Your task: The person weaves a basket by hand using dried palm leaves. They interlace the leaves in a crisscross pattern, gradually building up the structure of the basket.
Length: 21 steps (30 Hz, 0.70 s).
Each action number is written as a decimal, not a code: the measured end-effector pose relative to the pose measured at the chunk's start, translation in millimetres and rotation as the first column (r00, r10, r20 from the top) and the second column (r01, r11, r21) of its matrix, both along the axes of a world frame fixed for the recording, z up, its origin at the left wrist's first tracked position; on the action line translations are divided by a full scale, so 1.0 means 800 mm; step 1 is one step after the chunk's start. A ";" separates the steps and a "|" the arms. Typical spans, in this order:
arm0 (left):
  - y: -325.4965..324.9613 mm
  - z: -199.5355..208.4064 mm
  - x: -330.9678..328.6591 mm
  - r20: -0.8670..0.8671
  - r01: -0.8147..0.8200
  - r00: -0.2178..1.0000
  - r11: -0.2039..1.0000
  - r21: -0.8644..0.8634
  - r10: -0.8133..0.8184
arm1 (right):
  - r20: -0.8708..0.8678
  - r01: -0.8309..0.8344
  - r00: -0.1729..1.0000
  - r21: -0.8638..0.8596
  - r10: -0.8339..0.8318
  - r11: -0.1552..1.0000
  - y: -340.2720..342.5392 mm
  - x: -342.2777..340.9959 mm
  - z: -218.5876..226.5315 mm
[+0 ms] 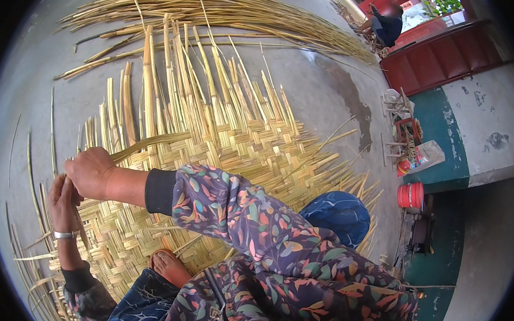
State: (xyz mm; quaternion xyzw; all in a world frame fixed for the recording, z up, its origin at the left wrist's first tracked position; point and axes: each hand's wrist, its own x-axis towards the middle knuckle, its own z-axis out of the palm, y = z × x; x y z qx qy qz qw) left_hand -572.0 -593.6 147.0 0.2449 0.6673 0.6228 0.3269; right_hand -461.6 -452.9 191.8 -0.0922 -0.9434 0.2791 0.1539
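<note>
Grey floor meets a scuffed green-and-white wall beside dark-red padded furniture.

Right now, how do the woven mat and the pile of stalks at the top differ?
The woven mat is interlaced, strips passing over and under; the stalk pile is unwoven, lying roughly lengthwise together. The mat's strips look broad and flat; the pile's stalks look thin and rounder. Both are straw-yellow and rest on the grey floor.

Soft daylight; bowed, black-rimmed edges
</note>
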 end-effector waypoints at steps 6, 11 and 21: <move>0.005 0.013 0.027 -0.716 -0.122 0.690 0.957 -0.264 -0.109 | 0.203 -0.043 0.979 0.075 0.027 0.996 0.004 0.009 0.014; 0.014 -0.005 0.018 -0.924 -0.265 0.383 0.959 -0.101 0.009 | 0.108 0.040 0.993 0.001 -0.040 0.999 -0.006 -0.012 -0.005; 0.010 -0.011 0.000 -0.449 -0.109 0.885 0.992 0.062 0.125 | 0.082 0.007 0.997 -0.087 0.000 0.996 0.004 -0.002 0.017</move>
